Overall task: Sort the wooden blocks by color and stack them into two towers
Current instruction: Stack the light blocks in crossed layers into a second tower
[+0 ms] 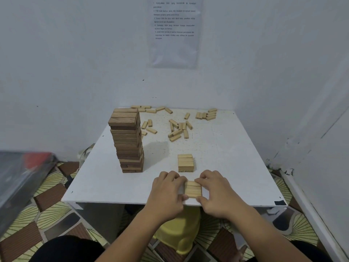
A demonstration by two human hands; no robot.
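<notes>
A tall tower of dark brown blocks (128, 140) stands on the left part of the white table (236, 157). A low stack of light blocks (185, 163) sits in front of the table's middle. Near the front edge, a row of three light blocks (193, 189) lies side by side between my hands. My left hand (168, 191) grips the row's left end, fingers curled over it. My right hand (215, 191) pinches its right end with thumb below and fingers above. Several loose light blocks (178, 128) are scattered across the far half.
White walls close in the table at the back and right, with a printed sheet (174, 31) on the back wall. A yellow stool (179, 231) stands under the table's front edge. A dark plastic-wrapped object (20, 178) lies at the left over the patterned floor.
</notes>
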